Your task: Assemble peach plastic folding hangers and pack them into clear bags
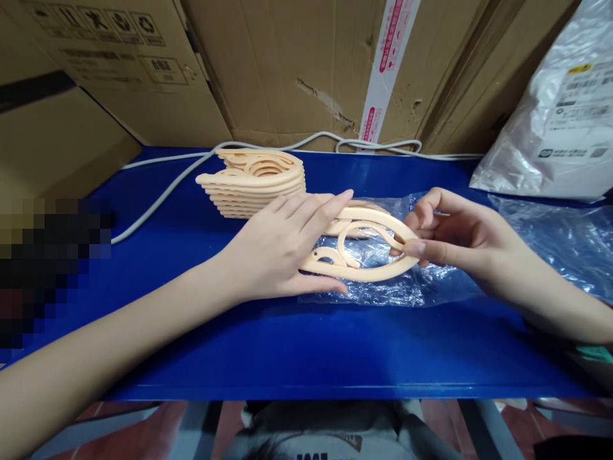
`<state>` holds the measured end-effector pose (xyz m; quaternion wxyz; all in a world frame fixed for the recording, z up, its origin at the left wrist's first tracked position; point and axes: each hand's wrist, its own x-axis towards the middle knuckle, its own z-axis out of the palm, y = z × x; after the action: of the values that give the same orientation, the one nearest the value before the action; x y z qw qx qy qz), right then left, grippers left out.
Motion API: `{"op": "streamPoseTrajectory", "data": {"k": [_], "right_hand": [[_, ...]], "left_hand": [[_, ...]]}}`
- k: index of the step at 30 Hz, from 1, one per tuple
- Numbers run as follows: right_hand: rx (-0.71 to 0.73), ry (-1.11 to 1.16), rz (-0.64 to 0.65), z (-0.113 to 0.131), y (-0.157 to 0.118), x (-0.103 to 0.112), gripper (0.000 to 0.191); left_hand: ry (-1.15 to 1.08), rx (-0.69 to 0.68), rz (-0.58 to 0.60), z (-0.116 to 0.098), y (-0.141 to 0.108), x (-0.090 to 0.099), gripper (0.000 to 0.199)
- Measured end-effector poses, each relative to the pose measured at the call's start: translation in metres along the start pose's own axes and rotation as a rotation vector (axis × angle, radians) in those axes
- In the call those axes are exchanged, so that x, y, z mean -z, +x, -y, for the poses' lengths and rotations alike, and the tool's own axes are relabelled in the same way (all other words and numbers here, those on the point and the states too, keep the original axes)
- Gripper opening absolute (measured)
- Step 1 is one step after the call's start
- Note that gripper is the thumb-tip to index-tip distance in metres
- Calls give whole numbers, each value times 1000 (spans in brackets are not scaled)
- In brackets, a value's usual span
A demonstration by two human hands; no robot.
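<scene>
A peach plastic piece that looks like a folding hanger, with a curved outer frame and a curled hook inside, lies over a clear plastic bag. My right hand pinches its rounded right end between thumb and fingers. Across its left end rests my left hand, fingers stretched out and thumb apart, hiding that end. At least one more peach piece shows just behind it, partly covered. Behind my left hand stands a neat stack of matching peach hangers.
Cardboard boxes wall off the back of the blue table. A white cable runs along the rear and curves down at left. Another clear bag lies at right, below a white plastic package with a printed label.
</scene>
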<state>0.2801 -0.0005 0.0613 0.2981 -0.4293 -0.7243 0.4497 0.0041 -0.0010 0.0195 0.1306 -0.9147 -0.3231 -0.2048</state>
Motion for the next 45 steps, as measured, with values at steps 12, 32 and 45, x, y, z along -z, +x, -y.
{"op": "streamPoseTrajectory", "data": {"k": [12,32,45], "right_hand": [[156,-217,25,-2,-7,-4,27],[-21,240,83,-5,0,-6,44],[-12,171,35,-5,0,-8,39]], "left_hand": [[77,-7,-90,-16,0,10,74],[62,-31,-68,-6,-1,-1,103],[163,-84,-106,-6,0,1,84]]}}
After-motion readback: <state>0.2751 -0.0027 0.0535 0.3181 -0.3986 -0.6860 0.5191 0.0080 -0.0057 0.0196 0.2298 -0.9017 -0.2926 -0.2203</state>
